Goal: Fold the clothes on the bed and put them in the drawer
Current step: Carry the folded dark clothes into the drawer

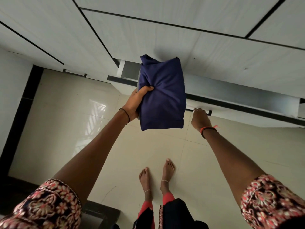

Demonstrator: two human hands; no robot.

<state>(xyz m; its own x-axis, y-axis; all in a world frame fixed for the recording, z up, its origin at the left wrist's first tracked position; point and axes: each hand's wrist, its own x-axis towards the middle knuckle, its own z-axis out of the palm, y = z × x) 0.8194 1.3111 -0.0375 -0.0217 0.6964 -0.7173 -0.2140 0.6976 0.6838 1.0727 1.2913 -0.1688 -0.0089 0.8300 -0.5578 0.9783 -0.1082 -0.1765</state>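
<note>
A folded dark blue garment [162, 95] hangs in the air in front of a white wardrobe. My left hand [137, 100] grips its left edge, thumb pressed into the cloth. The garment's upper part overlaps the pulled-out white drawer [239, 95]. My right hand [199, 119] is curled over the dark bar handle [208, 111] on the drawer's front edge, to the right of the garment. The drawer's inside shows grey where the garment does not cover it.
White wardrobe panels [148, 33] with dark seams fill the upper view. Another handle [74, 73] sits on a lower front at left. Beige floor tiles [66, 121] lie below, with my bare feet [156, 176] standing on them. A dark edge [18, 113] runs along the left.
</note>
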